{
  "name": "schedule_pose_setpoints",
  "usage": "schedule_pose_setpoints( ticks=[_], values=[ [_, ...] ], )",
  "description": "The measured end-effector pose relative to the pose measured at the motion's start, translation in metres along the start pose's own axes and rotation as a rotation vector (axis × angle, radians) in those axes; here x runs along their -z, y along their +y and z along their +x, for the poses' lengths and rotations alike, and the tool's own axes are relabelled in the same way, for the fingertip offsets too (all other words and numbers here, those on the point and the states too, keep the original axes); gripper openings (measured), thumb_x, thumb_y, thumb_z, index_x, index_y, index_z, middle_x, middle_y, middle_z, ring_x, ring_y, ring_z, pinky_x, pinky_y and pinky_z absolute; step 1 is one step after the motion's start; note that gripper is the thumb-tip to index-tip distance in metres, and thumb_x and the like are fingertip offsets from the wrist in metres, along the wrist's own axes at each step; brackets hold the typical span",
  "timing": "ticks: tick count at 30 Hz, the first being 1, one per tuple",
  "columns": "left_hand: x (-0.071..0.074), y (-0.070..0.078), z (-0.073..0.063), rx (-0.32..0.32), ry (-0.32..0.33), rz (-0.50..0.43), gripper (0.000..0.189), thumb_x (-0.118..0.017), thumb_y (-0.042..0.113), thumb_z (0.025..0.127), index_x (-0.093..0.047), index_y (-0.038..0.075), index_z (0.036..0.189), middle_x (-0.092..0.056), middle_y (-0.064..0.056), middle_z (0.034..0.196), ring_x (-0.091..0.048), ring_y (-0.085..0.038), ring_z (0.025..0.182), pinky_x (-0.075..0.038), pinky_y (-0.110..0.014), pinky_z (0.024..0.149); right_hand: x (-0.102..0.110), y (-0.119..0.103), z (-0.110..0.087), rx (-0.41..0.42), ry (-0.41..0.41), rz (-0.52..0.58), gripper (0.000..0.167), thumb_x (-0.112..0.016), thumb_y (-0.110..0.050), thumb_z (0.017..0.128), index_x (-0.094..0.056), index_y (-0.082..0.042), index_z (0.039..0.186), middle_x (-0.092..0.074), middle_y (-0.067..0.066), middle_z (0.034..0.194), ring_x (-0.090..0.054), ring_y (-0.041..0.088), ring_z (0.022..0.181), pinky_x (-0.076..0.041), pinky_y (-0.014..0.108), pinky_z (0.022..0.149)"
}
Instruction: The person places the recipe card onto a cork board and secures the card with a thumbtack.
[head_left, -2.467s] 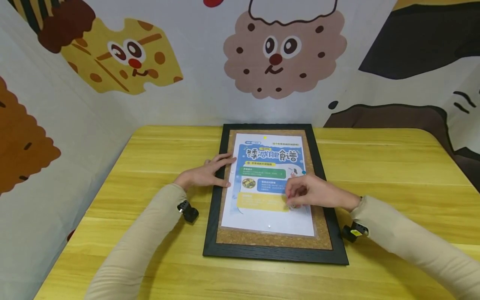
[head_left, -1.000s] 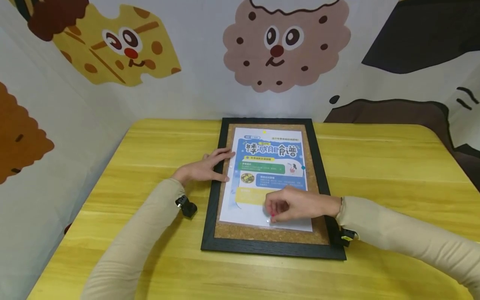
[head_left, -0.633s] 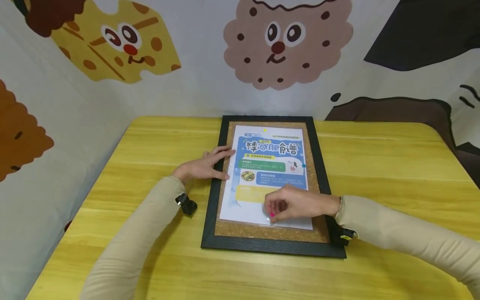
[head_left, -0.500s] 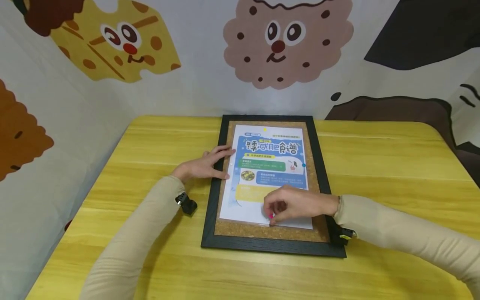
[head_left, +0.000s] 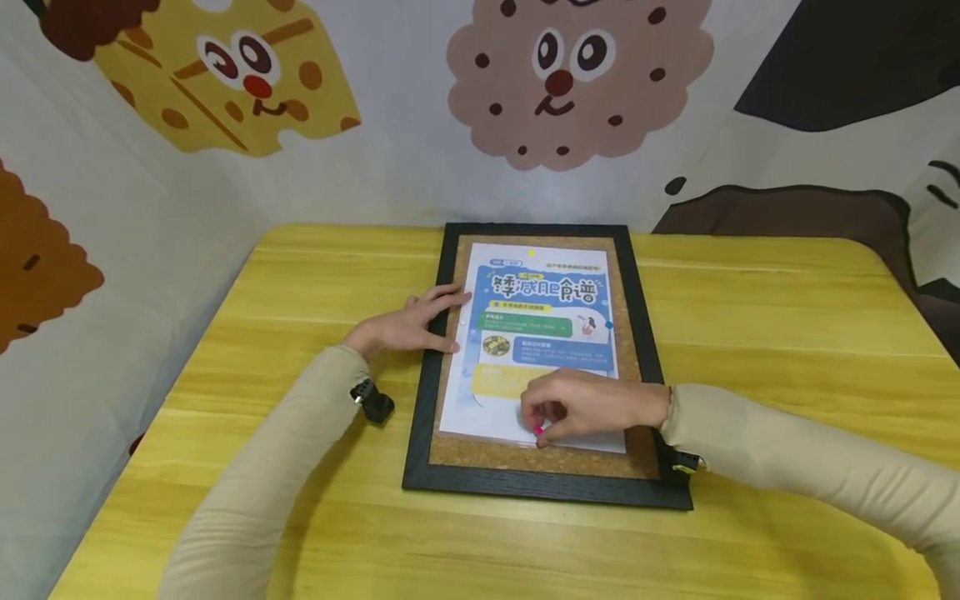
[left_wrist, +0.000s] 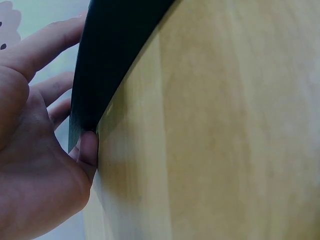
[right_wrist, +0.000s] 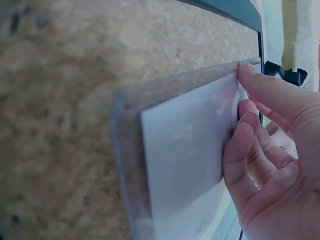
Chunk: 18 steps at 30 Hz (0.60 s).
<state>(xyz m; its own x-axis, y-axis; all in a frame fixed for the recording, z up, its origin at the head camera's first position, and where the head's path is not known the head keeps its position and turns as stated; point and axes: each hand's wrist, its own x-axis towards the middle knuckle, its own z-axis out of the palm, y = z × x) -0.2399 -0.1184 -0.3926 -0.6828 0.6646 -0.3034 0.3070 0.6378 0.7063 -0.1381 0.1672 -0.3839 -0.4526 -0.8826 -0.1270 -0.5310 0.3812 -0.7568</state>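
Note:
A laminated poster [head_left: 543, 333] lies on a cork board [head_left: 480, 454] with a black frame [head_left: 540, 487]. My right hand [head_left: 581, 404] pinches a small pink push pin [head_left: 537, 431] at the middle of the poster's bottom edge. In the right wrist view the thumb [right_wrist: 250, 75] is down at the clear laminated margin, and the other fingers curl over the white paper. My left hand [head_left: 408, 325] rests across the frame's left side, its spread fingertips on the poster's left edge. From the left wrist, the frame's dark side [left_wrist: 107, 60] shows beside those fingers.
A yellow pin [head_left: 531, 252] marks the poster's top edge and a teal pin [head_left: 609, 325] its right edge. Beneath the board is a yellow wood-grain table [head_left: 787, 333]. A cartoon-printed cloth [head_left: 405, 100] hangs directly behind it.
My right hand has moved from the poster's right part down and left to its bottom edge, where it works with the pink push pin. The left hand keeps its place on the board.

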Motion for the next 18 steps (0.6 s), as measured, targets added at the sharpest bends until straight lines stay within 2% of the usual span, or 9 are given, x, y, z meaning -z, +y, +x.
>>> schedule_pose_setpoints(
  ticks=[8,18],
  values=[
    [0.001,-0.0008,0.0011,-0.014,-0.005,0.004,0.085,-0.069,0.031,0.09,-0.018,0.017,0.156,0.005,-0.003,0.161,0.011,-0.031,0.144,0.011,-0.055,0.11,0.0036,-0.0016,0.0043,-0.018,-0.03,-0.023,0.018,-0.081,-0.012,0.078,-0.064,-0.018,0.083,-0.058,-0.011,0.079,-0.053,0.005,0.07,-0.049,0.024,0.061],
    [0.0006,-0.0012,0.0001,0.004,0.001,0.004,0.086,-0.07,0.033,0.089,-0.018,0.018,0.156,0.005,-0.001,0.161,0.013,-0.035,0.143,0.009,-0.057,0.11,0.0038,-0.0033,0.0083,-0.055,-0.045,-0.024,0.02,-0.082,-0.012,0.077,-0.062,-0.017,0.078,-0.057,-0.011,0.075,-0.053,0.005,0.066,-0.049,0.024,0.059]
  ],
)
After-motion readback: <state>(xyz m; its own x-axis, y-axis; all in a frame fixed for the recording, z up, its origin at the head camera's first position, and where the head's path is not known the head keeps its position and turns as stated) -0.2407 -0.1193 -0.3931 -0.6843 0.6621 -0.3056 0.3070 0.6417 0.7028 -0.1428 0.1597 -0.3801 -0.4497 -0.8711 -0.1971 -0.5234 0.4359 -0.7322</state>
